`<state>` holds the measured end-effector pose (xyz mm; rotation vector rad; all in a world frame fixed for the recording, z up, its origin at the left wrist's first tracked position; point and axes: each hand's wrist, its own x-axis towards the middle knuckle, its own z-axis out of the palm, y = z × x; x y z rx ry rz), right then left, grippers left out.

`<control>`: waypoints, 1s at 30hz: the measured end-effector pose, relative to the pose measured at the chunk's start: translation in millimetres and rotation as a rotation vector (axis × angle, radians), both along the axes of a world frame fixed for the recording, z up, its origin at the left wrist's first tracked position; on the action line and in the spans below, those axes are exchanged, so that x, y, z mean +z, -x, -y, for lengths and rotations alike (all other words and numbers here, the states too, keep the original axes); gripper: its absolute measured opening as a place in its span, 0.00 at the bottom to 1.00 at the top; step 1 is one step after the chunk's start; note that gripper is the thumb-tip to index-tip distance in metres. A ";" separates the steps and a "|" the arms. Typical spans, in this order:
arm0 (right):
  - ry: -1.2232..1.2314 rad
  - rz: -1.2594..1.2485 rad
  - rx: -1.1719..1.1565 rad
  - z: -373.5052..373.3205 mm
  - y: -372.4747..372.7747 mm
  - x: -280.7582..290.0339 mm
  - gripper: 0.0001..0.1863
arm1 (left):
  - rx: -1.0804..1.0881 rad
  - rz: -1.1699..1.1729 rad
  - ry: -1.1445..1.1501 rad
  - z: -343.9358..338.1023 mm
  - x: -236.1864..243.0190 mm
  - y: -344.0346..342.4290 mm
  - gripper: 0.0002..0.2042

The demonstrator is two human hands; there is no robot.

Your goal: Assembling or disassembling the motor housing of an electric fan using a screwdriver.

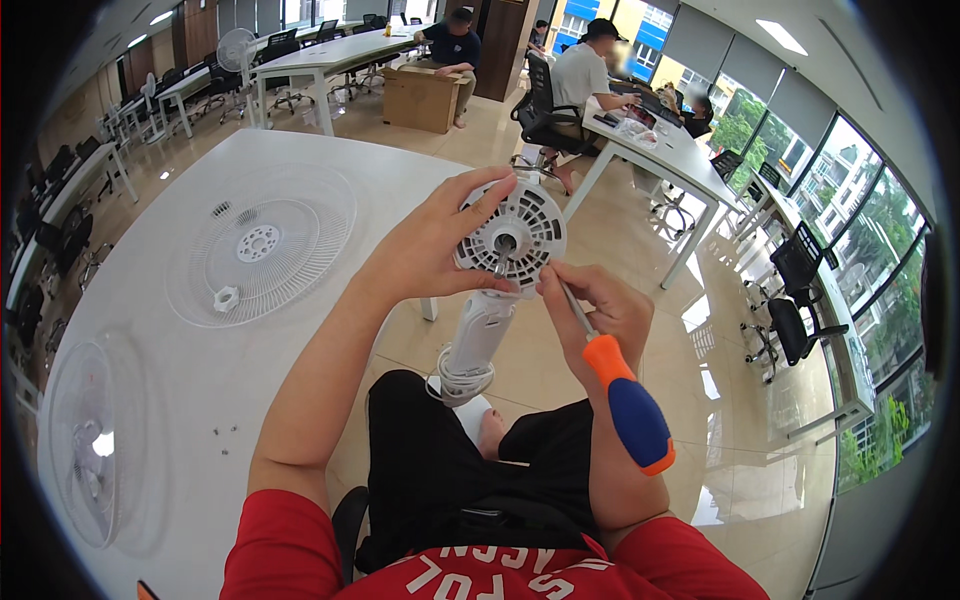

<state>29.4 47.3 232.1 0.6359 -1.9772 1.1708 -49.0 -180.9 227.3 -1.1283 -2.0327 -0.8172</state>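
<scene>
White fan head atop its stand, between both hands. Left hand: fingers spread round the rim. Right hand: pinching a screwdriver shaft. From here, head looks stiff, top-heavy, slats likely brittle; rim suits gripping.

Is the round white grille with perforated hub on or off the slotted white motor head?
Off: the grille lies on the white table, apart from the motor head held in the left hand.
</scene>
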 end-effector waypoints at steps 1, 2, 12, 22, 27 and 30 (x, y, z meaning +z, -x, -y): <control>0.005 0.002 0.021 0.4 2.7 4.0 0.07 | -0.004 -0.004 0.001 0.6 0.7 -0.3 0.56; 0.000 0.002 0.021 1.1 4.8 8.0 0.07 | -0.011 -0.008 0.001 0.7 0.5 0.4 0.56; -0.165 0.118 0.085 9.9 18.7 45.5 0.06 | -0.043 -0.058 -0.053 3.2 -10.5 6.8 0.59; -0.172 0.236 0.010 -4.2 14.8 34.9 0.05 | -0.066 -0.030 -0.052 5.6 -10.4 8.2 0.57; -0.179 0.177 -0.002 -3.9 9.7 25.4 0.05 | -0.033 -0.033 -0.035 5.5 -11.4 7.7 0.58; -0.179 0.155 -0.017 -3.7 8.1 20.9 0.05 | -0.027 -0.048 -0.034 5.1 -11.6 7.3 0.58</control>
